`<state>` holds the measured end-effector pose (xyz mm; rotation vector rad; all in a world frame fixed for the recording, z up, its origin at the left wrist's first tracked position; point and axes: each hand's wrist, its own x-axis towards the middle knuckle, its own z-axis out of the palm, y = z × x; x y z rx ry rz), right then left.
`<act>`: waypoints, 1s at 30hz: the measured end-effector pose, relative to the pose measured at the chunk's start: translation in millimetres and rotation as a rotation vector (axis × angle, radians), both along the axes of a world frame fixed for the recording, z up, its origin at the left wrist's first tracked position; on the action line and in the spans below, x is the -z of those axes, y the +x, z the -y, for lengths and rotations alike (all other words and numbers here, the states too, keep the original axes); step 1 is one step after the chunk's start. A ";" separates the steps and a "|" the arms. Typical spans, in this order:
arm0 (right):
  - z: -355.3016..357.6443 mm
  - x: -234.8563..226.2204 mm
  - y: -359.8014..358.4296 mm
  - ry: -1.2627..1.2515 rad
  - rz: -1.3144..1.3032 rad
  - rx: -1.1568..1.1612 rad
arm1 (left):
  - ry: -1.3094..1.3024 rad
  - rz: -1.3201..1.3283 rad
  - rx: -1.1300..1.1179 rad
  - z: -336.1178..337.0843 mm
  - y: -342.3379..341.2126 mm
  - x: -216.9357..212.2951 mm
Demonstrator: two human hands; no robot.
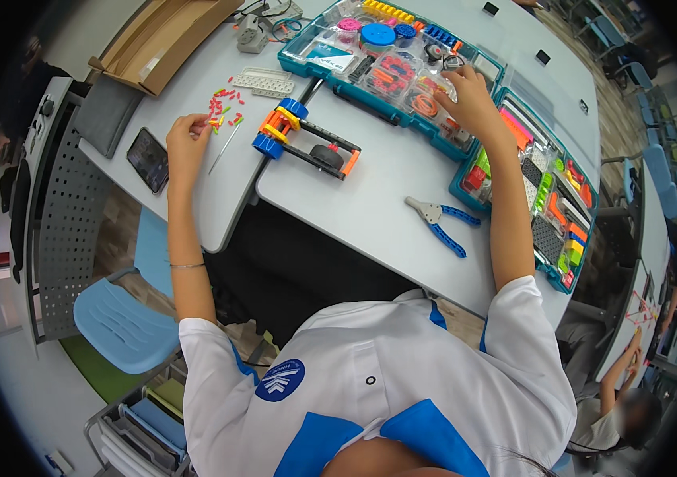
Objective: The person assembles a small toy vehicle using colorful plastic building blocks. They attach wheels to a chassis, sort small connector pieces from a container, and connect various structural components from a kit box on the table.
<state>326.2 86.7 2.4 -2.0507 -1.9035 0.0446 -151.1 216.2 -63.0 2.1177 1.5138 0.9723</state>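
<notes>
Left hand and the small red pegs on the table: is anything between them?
Nothing visible. The left hand sits right beside the scattered red pegs, fingers at the pile's edge; the thin rod lies below, off to the side.

The parts case is teal-rimmed, filled with orange, pink and blue pieces. Left of it lie small red and green pins; below it, blue-handled pliers on the pale grey table.
</notes>
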 end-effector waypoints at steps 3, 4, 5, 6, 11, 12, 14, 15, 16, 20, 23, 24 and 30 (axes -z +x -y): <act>-2.8 2.9 3.9 0.007 0.036 -0.086 | -0.009 0.040 0.000 0.1 -1.2 0.5; -4.9 3.7 6.1 -0.003 0.025 -0.130 | -0.019 0.044 -0.006 1.4 -0.8 -0.4; -5.8 4.6 5.6 -0.013 0.054 -0.139 | -0.032 0.056 -0.012 3.1 1.0 -2.5; -7.1 5.6 4.2 -0.023 0.083 -0.149 | -0.044 0.067 -0.019 5.5 2.0 -4.7; -38.6 0.1 21.0 -0.195 0.110 -0.116 | -0.045 0.098 -0.043 10.2 7.2 -13.2; -42.9 -7.8 19.8 -0.246 0.102 -0.130 | -0.040 0.102 -0.053 13.6 6.5 -14.7; -46.0 -13.8 17.2 -0.253 0.087 -0.155 | 0.008 0.073 -0.080 22.3 6.8 -20.2; -42.5 -14.0 18.5 -0.211 0.080 -0.162 | 0.047 0.040 -0.095 28.3 11.2 -25.7; -39.2 -14.1 20.0 -0.168 0.074 -0.170 | 0.087 0.006 -0.110 34.8 16.6 -31.7; -35.3 -3.3 24.9 0.014 -0.256 -0.120 | 0.135 0.081 -0.035 65.9 49.1 -56.8; -34.7 -1.9 26.6 0.107 -0.125 -0.158 | 0.057 0.204 0.123 88.9 80.5 -67.5; -33.9 -3.6 23.5 0.113 -0.173 -0.185 | 0.029 0.225 0.172 96.1 90.9 -69.8; -38.3 -33.1 12.8 0.166 -0.555 -0.185 | 0.232 0.128 0.241 121.1 131.8 -79.4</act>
